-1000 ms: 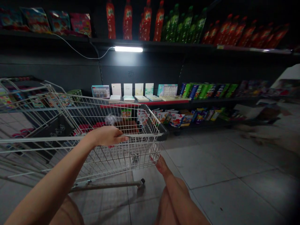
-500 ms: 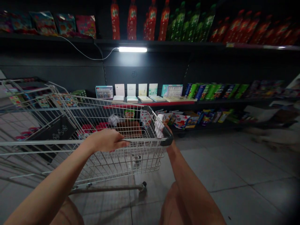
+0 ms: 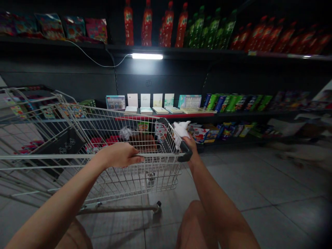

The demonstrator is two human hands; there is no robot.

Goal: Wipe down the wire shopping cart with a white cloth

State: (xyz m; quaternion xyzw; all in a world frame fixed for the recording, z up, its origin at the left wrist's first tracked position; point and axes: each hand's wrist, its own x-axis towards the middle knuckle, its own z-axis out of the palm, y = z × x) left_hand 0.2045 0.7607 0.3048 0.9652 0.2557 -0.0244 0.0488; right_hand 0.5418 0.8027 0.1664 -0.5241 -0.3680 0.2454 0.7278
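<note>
My left hand (image 3: 119, 155) is closed over the top rail of a white wire shopping cart (image 3: 109, 173). At the cart's dark right corner (image 3: 184, 152), my right hand (image 3: 189, 142) grips a crumpled white cloth or tissue (image 3: 180, 130), held just above the rail. Inside the cart lie a brown item (image 3: 142, 141), red packs (image 3: 100, 141) and a clear plastic wrap (image 3: 126, 132). My bare knees (image 3: 193, 221) show at the bottom of the view.
Dark shelves run along the back: red and green bottles (image 3: 178, 26) on top, cards and boxes (image 3: 155, 103) in the middle under a strip light (image 3: 146, 56), packets (image 3: 207, 133) lower down. A second wire cart (image 3: 28, 103) stands at the left. Grey tiled floor (image 3: 259, 193) stretches right.
My right hand rose from low beside the cart's side up to its right corner, carrying the white cloth above the rail. The left hand stayed on the rail.
</note>
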